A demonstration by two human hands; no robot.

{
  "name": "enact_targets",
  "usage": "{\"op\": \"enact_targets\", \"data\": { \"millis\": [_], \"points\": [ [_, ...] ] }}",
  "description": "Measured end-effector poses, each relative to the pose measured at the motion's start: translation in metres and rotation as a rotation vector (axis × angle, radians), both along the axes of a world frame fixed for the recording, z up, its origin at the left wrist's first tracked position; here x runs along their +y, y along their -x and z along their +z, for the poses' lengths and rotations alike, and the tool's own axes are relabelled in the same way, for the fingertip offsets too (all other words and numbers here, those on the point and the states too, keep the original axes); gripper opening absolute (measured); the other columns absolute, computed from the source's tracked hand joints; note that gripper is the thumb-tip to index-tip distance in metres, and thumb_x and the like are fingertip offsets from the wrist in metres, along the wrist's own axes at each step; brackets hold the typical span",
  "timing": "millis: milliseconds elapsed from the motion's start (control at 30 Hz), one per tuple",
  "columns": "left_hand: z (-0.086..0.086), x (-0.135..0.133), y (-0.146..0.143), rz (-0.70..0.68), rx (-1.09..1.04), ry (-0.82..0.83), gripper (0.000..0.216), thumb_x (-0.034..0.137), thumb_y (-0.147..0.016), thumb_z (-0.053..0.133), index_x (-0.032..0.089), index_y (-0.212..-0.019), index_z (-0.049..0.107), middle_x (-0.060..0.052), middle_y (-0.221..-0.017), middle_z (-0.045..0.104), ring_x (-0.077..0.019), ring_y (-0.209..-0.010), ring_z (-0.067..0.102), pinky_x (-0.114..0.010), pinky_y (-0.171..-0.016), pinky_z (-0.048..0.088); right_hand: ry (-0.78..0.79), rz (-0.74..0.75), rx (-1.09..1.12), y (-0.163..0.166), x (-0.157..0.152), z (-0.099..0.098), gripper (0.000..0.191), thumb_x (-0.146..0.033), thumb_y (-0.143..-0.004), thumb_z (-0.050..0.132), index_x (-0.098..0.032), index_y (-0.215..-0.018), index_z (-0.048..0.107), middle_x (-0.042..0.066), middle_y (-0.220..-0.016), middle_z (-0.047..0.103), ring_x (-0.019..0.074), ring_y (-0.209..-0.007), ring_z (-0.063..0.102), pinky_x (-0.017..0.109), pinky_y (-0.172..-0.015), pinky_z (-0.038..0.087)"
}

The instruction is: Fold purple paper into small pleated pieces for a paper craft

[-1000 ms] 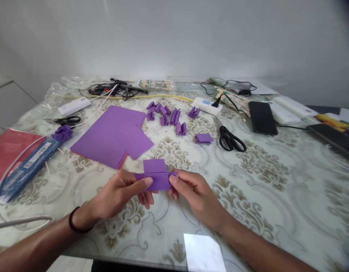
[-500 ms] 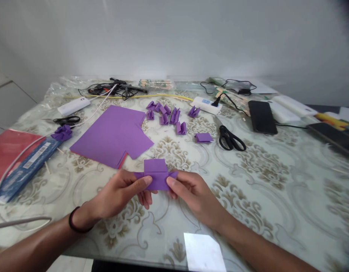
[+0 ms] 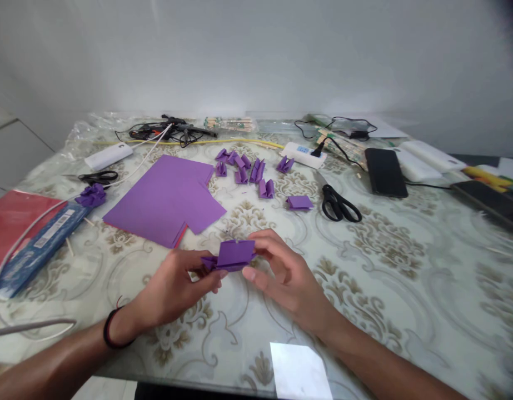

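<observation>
Between my hands is a small folded purple paper (image 3: 236, 254), tilted, with its creased layers facing me. My left hand (image 3: 179, 286) is closed on its left end, thumb in front and fingers behind. At the opposite end, my right hand (image 3: 283, 272) has its thumb and fingers spread apart; the fingertips are at the paper's edge and the thumb is off it. Several small folded purple pieces (image 3: 257, 170) lie farther back on the table, and a flatter folded purple piece (image 3: 299, 202) rests to their right. Purple paper sheets (image 3: 162, 200) are stacked to the left.
Black-handled scissors (image 3: 338, 204) lie right of the pieces, near a white power strip (image 3: 304, 154) and a black phone (image 3: 385, 172). At left are crumpled purple paper (image 3: 91, 195), a blue package (image 3: 43, 244) and a white cable. A white paper (image 3: 301, 371) lies at the front edge.
The folded purple paper has tipped and turned between my hands. My right thumb has come off its front, and the right fingers have opened.
</observation>
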State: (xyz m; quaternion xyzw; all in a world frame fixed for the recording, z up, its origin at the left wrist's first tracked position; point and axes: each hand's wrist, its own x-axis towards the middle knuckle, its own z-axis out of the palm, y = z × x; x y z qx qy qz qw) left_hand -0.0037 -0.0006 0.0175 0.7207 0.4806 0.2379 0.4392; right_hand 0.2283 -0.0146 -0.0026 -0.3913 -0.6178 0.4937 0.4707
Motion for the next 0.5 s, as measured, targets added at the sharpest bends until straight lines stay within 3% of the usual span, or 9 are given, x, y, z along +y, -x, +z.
{"op": "enact_targets", "data": {
  "millis": [133, 233, 333, 400, 500],
  "points": [
    [-0.002, -0.001, 0.000, -0.010, 0.035, -0.038, 0.022, 0.018, -0.093, 0.067, 0.017, -0.072, 0.073, -0.001, -0.067, 0.072, -0.0157, -0.063, 0.065, -0.027, -0.062, 0.046, -0.131, 0.017, -0.074, -0.001, -0.001, -0.002, 0.019, -0.015, -0.091, 0.076, -0.032, -0.101, 0.079, 0.005, -0.116, 0.058, 0.0249, -0.112, 0.061, 0.046, -0.107, 0.047],
    [-0.003, -0.002, 0.002, -0.031, -0.117, 0.076, 0.011, 0.020, -0.096, 0.066, 0.018, -0.100, 0.076, -0.005, -0.092, 0.079, -0.0208, -0.082, 0.073, -0.030, -0.075, 0.054, -0.208, -0.021, -0.128, -0.002, -0.002, -0.003, 0.027, -0.006, -0.088, 0.072, -0.031, -0.088, 0.080, 0.004, -0.116, 0.058, 0.0252, -0.112, 0.061, 0.048, -0.108, 0.045],
    [-0.004, -0.003, 0.007, -0.081, -0.306, 0.197, 0.036, 0.020, -0.098, 0.066, 0.023, -0.134, 0.065, -0.011, -0.131, 0.073, -0.0253, -0.106, 0.072, -0.036, -0.091, 0.057, -0.264, -0.074, -0.182, -0.001, -0.002, -0.004, 0.033, 0.000, -0.084, 0.070, -0.031, -0.087, 0.080, 0.003, -0.117, 0.058, 0.0256, -0.114, 0.060, 0.047, -0.107, 0.045],
    [-0.005, -0.003, 0.010, -0.124, -0.383, 0.254, 0.040, 0.024, -0.101, 0.065, 0.027, -0.141, 0.063, -0.010, -0.143, 0.064, -0.0251, -0.109, 0.070, -0.037, -0.094, 0.057, -0.275, -0.097, -0.197, -0.001, -0.002, -0.005, 0.033, 0.000, -0.084, 0.069, -0.031, -0.086, 0.080, 0.003, -0.117, 0.058, 0.0250, -0.113, 0.060, 0.045, -0.104, 0.047],
    [-0.007, -0.002, 0.012, -0.106, -0.478, 0.323, 0.034, 0.037, -0.106, 0.061, 0.029, -0.139, 0.067, -0.008, -0.141, 0.061, -0.0231, -0.101, 0.070, -0.037, -0.092, 0.057, -0.276, -0.109, -0.197, 0.000, -0.001, -0.006, 0.031, -0.001, -0.086, 0.069, -0.030, -0.084, 0.079, 0.003, -0.115, 0.057, 0.0232, -0.109, 0.060, 0.042, -0.100, 0.049]
  ]
}}
